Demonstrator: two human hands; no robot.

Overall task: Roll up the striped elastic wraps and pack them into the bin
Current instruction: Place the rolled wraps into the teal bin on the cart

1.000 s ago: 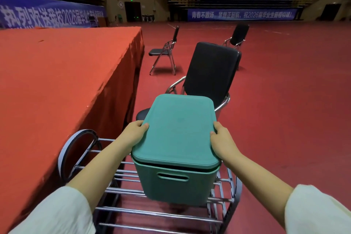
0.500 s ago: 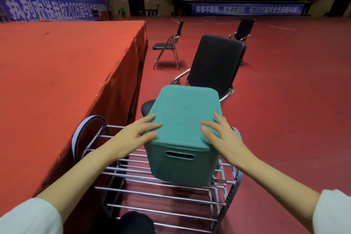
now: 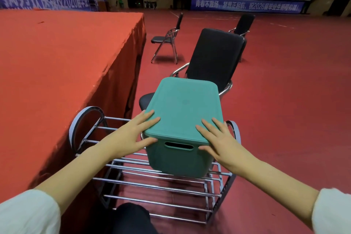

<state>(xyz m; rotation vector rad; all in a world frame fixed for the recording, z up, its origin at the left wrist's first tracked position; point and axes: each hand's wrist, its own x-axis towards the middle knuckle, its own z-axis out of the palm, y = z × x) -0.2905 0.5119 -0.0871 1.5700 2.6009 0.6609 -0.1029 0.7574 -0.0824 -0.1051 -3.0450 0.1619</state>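
On the upper rods of a chrome metal rack (image 3: 152,186) with curved black end loops stands the teal rectangular plastic bin (image 3: 180,159), its slotted handle facing the camera and its flat teal lid (image 3: 186,108) set on top, hiding whatever is inside. Both hands lie flat and released on the lid's near corners: the left hand (image 3: 133,133) on the left edge, the right hand (image 3: 220,142) on the right, fingers straight and spread, thumbs down against the bin's front wall. Just behind the bin a black padded chair with a chrome frame (image 3: 214,59) blocks the far side, its seat close to the bin's back. An orange-red cloth-covered platform (image 3: 66,53) crowds the rack's left end. Farther off on the dark red floor (image 3: 284,100) stand two more black folding chairs (image 3: 167,39) — well apart from the rack — and blue banners (image 3: 247,4) line the walls.
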